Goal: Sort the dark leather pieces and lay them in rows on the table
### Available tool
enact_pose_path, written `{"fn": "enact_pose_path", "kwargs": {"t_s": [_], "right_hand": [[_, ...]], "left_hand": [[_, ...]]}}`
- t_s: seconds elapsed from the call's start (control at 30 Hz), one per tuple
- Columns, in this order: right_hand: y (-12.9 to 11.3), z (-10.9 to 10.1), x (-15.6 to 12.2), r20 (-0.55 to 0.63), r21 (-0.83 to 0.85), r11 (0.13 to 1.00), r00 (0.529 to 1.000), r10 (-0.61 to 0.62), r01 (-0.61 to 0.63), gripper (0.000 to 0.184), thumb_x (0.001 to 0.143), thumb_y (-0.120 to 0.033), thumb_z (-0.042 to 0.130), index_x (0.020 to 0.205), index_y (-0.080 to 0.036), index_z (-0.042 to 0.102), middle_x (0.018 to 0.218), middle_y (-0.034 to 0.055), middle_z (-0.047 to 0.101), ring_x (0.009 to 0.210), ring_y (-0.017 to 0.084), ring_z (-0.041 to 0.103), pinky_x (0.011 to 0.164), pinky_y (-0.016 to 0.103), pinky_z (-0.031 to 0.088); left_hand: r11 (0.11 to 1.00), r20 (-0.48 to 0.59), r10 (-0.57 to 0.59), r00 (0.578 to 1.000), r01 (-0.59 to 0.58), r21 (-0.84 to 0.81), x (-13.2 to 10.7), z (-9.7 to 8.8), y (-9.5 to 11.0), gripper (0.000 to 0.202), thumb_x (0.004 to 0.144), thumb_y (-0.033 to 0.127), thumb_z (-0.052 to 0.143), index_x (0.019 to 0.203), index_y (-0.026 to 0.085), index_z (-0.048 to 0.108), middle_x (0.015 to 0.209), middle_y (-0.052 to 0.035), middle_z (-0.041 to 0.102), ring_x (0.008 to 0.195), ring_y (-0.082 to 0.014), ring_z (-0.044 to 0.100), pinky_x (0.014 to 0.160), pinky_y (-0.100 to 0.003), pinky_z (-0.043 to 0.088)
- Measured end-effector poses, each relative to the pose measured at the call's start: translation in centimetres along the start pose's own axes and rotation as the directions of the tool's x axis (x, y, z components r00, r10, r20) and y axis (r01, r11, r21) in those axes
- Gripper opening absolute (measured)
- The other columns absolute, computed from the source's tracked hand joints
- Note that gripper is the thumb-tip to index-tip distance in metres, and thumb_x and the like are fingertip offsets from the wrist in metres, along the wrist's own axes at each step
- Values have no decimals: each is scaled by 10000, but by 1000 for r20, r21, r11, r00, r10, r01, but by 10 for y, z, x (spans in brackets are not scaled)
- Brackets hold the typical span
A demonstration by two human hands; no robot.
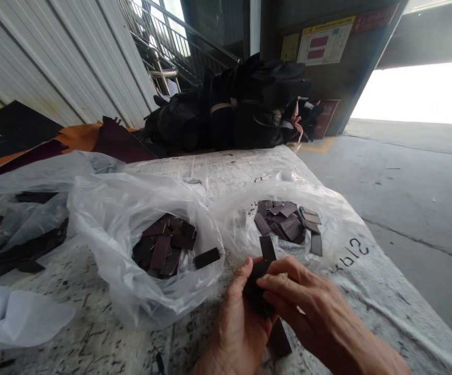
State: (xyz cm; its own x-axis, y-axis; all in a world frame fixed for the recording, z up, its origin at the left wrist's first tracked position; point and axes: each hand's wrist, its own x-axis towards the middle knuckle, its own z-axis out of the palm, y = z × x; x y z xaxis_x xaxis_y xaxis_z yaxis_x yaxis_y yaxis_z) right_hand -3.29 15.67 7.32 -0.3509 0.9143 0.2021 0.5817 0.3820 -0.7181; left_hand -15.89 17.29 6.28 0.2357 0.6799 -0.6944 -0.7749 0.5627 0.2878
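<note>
My left hand is curled round a dark piece, flat and leather-like, near the front of the table. Over it, my right hand pinches at the same piece with thumb and fingers. A dark strip sticks out below the hands, and another dark rectangle shows just above them. Beyond my hands is a clear plastic bag holding several dark brown rectangular pieces. To the left, a second plastic bag holds similar pieces, with one black rectangle on its rim.
A third plastic bag with long black strips lies far left. White crumpled plastic is at the front left. Large black bundles and orange and maroon sheets sit behind the table. Concrete floor lies right of the cloth-covered table.
</note>
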Motion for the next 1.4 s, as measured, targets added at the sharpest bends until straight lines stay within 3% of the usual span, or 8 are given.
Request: {"fn": "enact_pose_path", "kwargs": {"t_s": [0.17,0.37,0.7,0.9,1.0,1.1,1.23,1.4], "right_hand": [[16,-5,5,-278,28,965,925,259,-262,206,888,-309,497,930,-211,673,801,22,666,679,144,621,641,252,471],[16,-4,18,-45,189,892,904,425,-410,233,871,-311,479,908,-203,682,674,1,683,600,152,620,560,250,443],[11,5,5,-91,318,869,901,425,-378,173,838,-327,530,874,-210,652,691,-1,636,598,149,570,550,249,434],[16,-3,-5,-82,406,841,902,424,-359,255,869,-414,498,919,-211,644,722,-12,608,600,128,523,540,232,395],[28,-15,-8,-88,262,881,899,428,-394,301,879,-431,469,804,-202,650,656,-22,559,574,125,471,518,232,356],[41,-30,-6,-129,106,905,896,424,-413,308,883,-408,455,757,-198,643,631,-17,567,568,134,488,515,238,352],[51,-46,7,-235,-108,907,896,376,-408,240,875,-322,460,784,-206,649,667,2,626,605,158,548,561,255,371],[54,-55,13,-330,-231,896,896,295,-380,228,861,-294,452,759,-209,638,730,24,664,638,175,574,593,267,391]], "left_hand": [[996,-57,33,998,-28,82,4,-5,-4,185,822,165,597,1003,131,617,830,-99,726,677,-187,687,576,-271,523],[993,-74,60,995,-52,106,-1,-2,-5,159,822,163,596,970,115,627,801,-86,721,633,-163,666,571,-275,528],[978,17,98,995,-100,181,-17,-6,-8,155,757,99,656,901,149,631,804,-57,715,676,-154,668,592,-263,535],[957,-91,189,978,-163,240,-33,1,10,236,761,39,599,971,147,612,805,-66,696,618,-156,667,509,-235,528],[922,-135,352,926,-318,221,-45,10,40,235,783,30,557,986,137,611,871,-84,684,670,-170,676,511,-244,548],[832,-106,547,830,-525,179,-52,21,73,222,814,41,504,992,121,611,930,-96,672,743,-162,673,554,-237,571],[731,-81,677,731,-658,180,-55,34,100,181,869,115,432,940,116,599,949,-91,676,940,-211,637,731,-354,588],[579,-84,811,579,-773,258,-46,37,112,103,800,101,524,766,143,611,775,1,648,1096,-175,539,1063,-346,353]]}}
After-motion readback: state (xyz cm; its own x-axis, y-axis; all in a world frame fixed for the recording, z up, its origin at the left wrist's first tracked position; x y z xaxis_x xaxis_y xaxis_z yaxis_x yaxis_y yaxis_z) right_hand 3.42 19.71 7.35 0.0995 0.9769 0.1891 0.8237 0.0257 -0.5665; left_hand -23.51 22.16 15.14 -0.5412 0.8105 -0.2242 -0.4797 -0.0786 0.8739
